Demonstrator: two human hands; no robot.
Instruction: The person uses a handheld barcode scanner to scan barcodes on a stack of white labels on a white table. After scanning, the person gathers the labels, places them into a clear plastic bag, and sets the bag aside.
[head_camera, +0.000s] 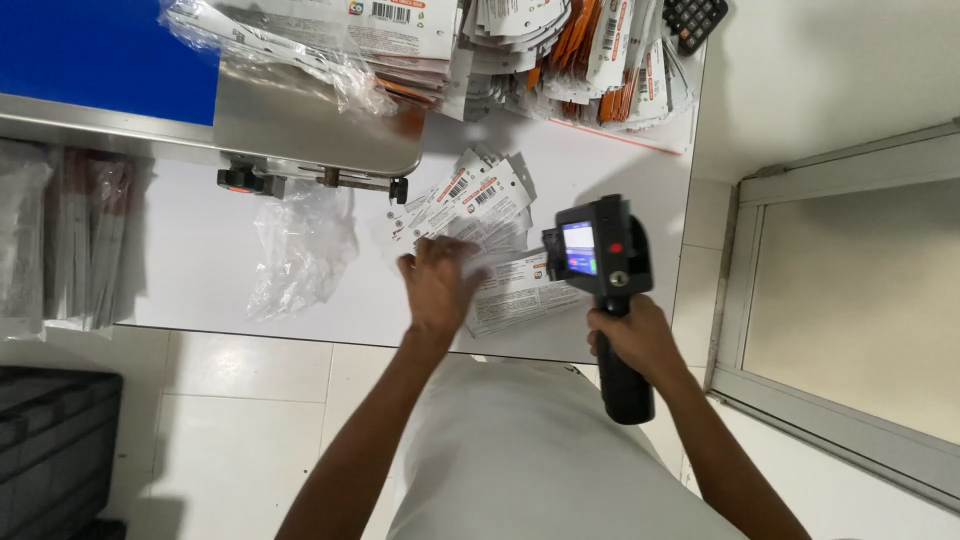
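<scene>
My right hand (636, 338) grips the handle of a black handheld printer gun (598, 250) with a small lit screen, held over the white table (200, 260). Its head points toward a spread of white and orange printed card tags (470, 200) lying on the table. My left hand (436, 283) rests flat on those tags, fingers blurred with motion, pressing or sliding the sheets just left of the printer's head. One tag (515, 292) lies under the printer nose.
Large heaps of similar tags (560, 50) lie at the table's far side, with a black calculator (693, 18) beside them. A metal tray (310, 120) and crumpled clear plastic bags (300, 245) sit at left. A black crate (55, 445) stands on the tiled floor.
</scene>
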